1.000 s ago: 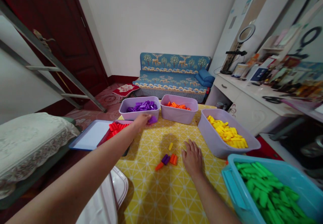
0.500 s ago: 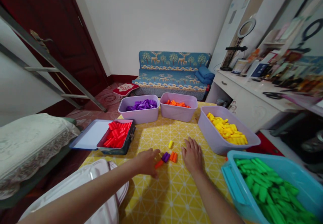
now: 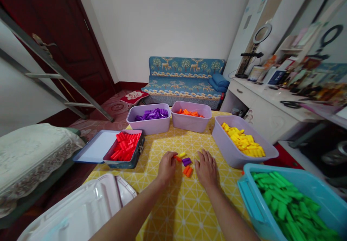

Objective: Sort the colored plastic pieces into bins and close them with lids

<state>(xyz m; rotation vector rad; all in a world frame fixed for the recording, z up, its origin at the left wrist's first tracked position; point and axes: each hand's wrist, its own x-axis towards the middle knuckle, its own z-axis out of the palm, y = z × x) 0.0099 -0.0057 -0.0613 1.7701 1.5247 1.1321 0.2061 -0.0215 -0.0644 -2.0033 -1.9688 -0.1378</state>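
My left hand (image 3: 166,165) rests on the yellow patterned tablecloth, fingers curled together at one end of a small orange-red plastic piece (image 3: 178,159). The fingertips partly hide that end. Touching or almost touching this piece is a small yellow piece (image 3: 181,155). Just to the right lie purple pieces (image 3: 187,161) side by side, and nearer me are orange pieces (image 3: 188,171). On the other side of this little group, my right hand (image 3: 206,166) lies palm down with its fingers stretched out, holding nothing.
Lilac tubs hold purple (image 3: 148,125), orange (image 3: 191,123) and yellow pieces (image 3: 241,139). Red pieces (image 3: 126,146) fill an open tin at the left. A turquoise tub (image 3: 252,201) of green pieces stands front right. White lids (image 3: 89,204) lie front left.
My left hand has moved right and away from me, its fingers closing in. The orange-red piece has moved beside the yellow one, which has turned. The purple pieces have shifted right. My right hand stays put.
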